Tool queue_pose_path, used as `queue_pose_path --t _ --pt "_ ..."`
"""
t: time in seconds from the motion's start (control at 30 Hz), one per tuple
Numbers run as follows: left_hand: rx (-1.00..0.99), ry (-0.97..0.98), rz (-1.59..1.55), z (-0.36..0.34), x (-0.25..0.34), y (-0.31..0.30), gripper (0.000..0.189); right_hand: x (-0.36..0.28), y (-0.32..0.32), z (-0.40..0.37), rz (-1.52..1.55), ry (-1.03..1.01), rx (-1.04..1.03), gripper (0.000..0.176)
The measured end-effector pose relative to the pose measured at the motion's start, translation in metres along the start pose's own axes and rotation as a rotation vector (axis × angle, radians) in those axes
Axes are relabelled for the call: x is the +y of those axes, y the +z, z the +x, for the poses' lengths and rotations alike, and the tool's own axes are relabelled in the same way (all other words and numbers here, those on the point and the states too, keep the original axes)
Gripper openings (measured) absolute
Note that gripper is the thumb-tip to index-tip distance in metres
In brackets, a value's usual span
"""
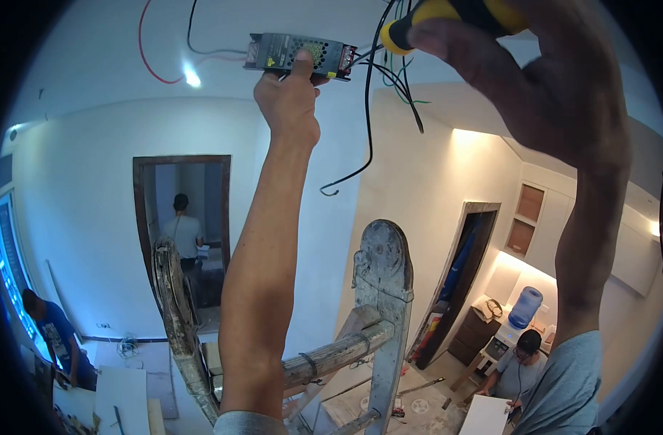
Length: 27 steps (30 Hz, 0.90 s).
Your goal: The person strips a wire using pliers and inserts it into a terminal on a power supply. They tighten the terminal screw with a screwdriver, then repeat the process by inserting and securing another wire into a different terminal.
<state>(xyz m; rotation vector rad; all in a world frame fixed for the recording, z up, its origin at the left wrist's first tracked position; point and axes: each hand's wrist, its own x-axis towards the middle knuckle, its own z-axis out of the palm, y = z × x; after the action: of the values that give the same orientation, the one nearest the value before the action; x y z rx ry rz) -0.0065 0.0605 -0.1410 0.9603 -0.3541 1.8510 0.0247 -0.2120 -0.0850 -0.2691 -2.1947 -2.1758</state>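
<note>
My left hand [292,101] is raised near the ceiling, its fingers closed round a grey metal power supply unit [281,52] with a perforated cover. A red wire [144,54] and a dark wire run into the unit's left end. Black wires [370,123] hang at its right end, beside thin green ones. Closer to the camera, my right hand [505,80] grips a yellow and black screwdriver [447,16] by its handle. The screwdriver points left, toward the unit's right-end terminals; its tip is too small to make out.
Below my arms stands a worn wooden ladder [389,290]. One person [183,228] is in the doorway, another [56,333] bends at the lower left, and a third [516,366] holds a white board at the lower right. A blue water bottle [525,307] stands behind that person.
</note>
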Motion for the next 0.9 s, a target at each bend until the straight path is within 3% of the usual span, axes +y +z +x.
queue_pose_path --t 0.9 --pt "0.021 0.001 0.012 0.0006 -0.0004 0.0007 0.03 -0.0027 0.0019 -0.0013 -0.01 -0.072 0.054 0.034"
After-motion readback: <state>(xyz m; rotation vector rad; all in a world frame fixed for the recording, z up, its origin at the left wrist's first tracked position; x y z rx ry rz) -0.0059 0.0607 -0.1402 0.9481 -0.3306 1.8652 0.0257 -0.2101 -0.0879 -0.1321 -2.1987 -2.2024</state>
